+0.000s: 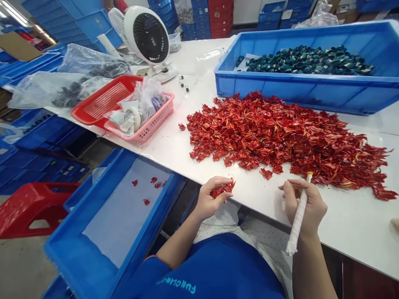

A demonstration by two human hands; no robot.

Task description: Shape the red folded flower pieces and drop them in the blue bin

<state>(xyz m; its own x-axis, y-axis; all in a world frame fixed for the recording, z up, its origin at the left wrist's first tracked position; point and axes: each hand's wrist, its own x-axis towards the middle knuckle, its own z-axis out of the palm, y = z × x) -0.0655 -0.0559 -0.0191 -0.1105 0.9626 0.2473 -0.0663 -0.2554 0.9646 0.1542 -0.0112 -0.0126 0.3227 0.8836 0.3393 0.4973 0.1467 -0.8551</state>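
My left hand (212, 198) is closed around a small bunch of red spiky pieces (222, 189) at the table's front edge. In my right hand (305, 203) there is a slim stick wrapped in white (298, 226), with a yellowish tip pointing away from me. A big heap of red spiky pieces (277, 133) lies on the white table just beyond both hands. One loose red piece (266, 173) sits at the heap's near edge, between my hands. The exact kind of the red pieces is too small to make out.
A blue tray (102, 224) lined with a white sheet stands low on the left, with several red pieces in it. Behind the heap is a blue bin (299, 85) of dark green pieces. A pink basket (156, 120) and a white fan (149, 37) stand back left.
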